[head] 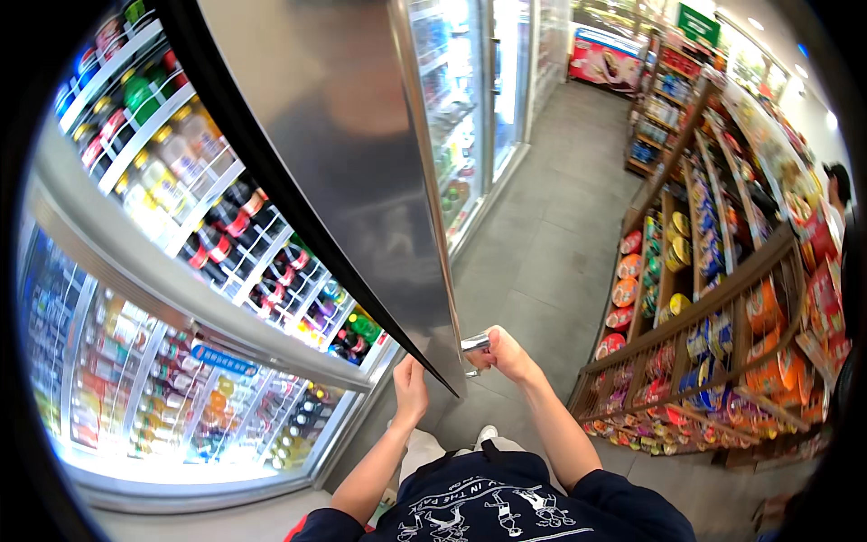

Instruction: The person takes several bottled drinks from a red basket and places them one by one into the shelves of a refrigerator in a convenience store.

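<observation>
A tall metal-framed cooler door [352,183] stands swung out in front of me, its edge towards my body. My right hand [499,356] is closed around the metal door handle [476,343] on the door's right side. At the black gasket [399,318] on the door's other side is my left hand [410,389], its fingers bent against the edge; whether they grip it is hard to tell. Left of the door, the opened cooler shows wire shelves with cola bottles [215,242], clear bottles with yellow caps [152,179] and green bottles [139,95].
A second glass-fronted cooler [169,379] is at the lower left, more coolers [450,101] beyond the door. On the right, a wooden shelf rack [691,352] holds packaged snacks and cup noodles. Grey tiled floor [542,251] runs between. A person in a dark cap [838,186] is at the far right.
</observation>
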Tool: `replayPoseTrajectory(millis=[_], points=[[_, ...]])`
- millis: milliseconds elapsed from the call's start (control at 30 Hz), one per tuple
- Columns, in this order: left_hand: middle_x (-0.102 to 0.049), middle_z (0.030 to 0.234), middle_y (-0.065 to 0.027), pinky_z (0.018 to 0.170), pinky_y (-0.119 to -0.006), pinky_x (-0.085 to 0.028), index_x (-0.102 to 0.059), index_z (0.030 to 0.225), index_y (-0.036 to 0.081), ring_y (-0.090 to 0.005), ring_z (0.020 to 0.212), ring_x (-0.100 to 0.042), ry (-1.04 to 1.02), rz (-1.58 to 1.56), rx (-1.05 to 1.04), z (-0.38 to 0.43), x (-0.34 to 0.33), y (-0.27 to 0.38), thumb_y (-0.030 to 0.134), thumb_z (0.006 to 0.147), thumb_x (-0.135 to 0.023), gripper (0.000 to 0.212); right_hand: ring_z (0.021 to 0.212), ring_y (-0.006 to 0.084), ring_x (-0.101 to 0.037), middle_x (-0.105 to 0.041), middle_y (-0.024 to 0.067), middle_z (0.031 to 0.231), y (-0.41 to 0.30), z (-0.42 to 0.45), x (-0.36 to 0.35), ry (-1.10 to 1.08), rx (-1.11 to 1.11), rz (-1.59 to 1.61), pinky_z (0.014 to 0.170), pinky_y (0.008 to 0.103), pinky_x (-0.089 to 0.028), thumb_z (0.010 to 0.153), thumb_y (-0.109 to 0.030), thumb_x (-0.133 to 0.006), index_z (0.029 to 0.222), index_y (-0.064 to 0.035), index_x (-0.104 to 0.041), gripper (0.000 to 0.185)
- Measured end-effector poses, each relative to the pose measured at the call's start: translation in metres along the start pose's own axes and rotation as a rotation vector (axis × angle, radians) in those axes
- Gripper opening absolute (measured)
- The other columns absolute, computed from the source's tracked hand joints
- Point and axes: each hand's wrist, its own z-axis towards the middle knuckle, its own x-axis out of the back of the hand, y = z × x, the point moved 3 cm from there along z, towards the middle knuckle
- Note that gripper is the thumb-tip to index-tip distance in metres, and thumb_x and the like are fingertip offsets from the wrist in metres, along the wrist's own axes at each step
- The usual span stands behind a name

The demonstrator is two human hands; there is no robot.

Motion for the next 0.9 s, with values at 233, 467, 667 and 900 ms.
replayPoseTrajectory(millis=[233, 467, 667, 900], points=[[-0.032, 0.064, 0.0061, 0.053, -0.027, -0.023, -0.040, 0.065, 0.007, -0.0060, 0.061, -0.028, 0.217, -0.281, 0.124, 0.003, 0.054, -0.053, 0.018, 0.094, -0.039, 0.031, 0.046, 0.0061, -0.033, -0.038, -0.0033, 0.051, 0.022, 0.038, -0.039, -0.443, -0.119, 0.156, 0.044, 0.0235, -0.025, 0.078, -0.075, -0.048, 0.053, -0.0094, -0.040, 0.070], [-0.046, 0.064, 0.0042, 0.054, -0.026, -0.028, -0.052, 0.067, 0.005, -0.0057, 0.059, -0.037, 0.347, -0.332, 0.123, 0.013, 0.123, -0.058, 0.020, 0.094, -0.039, 0.034, 0.047, 0.0095, -0.033, -0.035, -0.0020, 0.050, 0.046, 0.088, -0.108, -0.569, -0.213, 0.126, 0.046, 0.0258, -0.025, 0.072, -0.080, -0.046, 0.053, -0.0113, -0.036, 0.072], [-0.062, 0.078, -0.0016, 0.067, -0.024, -0.041, -0.063, 0.090, -0.003, -0.0083, 0.072, -0.053, 0.424, -0.093, 0.151, 0.030, 0.177, -0.029, 0.018, 0.096, -0.037, 0.035, 0.050, 0.0093, -0.034, -0.034, -0.0026, 0.053, 0.062, 0.136, -0.161, -0.612, -0.199, 0.120, 0.046, 0.0256, -0.026, 0.073, -0.079, -0.046, 0.056, -0.0113, -0.035, 0.070], [-0.055, 0.115, -0.0103, 0.092, -0.029, -0.038, -0.047, 0.122, -0.005, -0.0160, 0.106, -0.050, 0.569, -0.119, 0.031, 0.031, 0.212, -0.038, 0.017, 0.096, -0.043, 0.034, 0.049, 0.0065, -0.034, -0.038, -0.0030, 0.055, 0.100, 0.183, -0.217, -0.366, -0.029, 0.175, 0.044, 0.0234, -0.026, 0.089, -0.060, -0.044, 0.058, -0.0092, -0.040, 0.060]])
